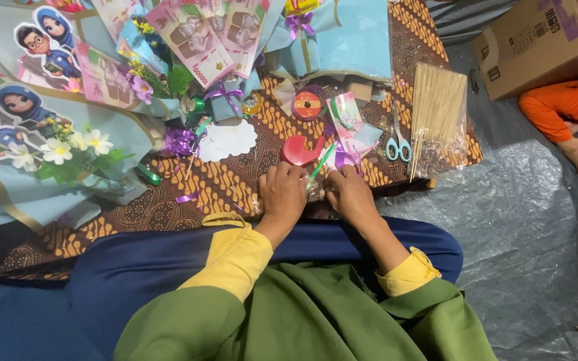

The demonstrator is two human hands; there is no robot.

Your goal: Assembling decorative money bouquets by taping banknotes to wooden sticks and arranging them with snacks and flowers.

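Where the batik cloth meets the person's lap, both hands work together on a small clear packet, with a thin green strip rising between them. The left hand sits on the packet's left side, fingers curled down over it and pinching it. The right hand sits on its right side, fingertips closed on the packet's edge near the strip's lower end. The strip's long axis runs up and to the right, away from the lap, toward a red lid just beyond the left hand. Both hands are equally near the packet, knuckles up, wrists bent down from yellow cuffs. Scissors lie to the right of the lid, and a bundle of wooden sticks farther right. A white scalloped card lies left of the lid.
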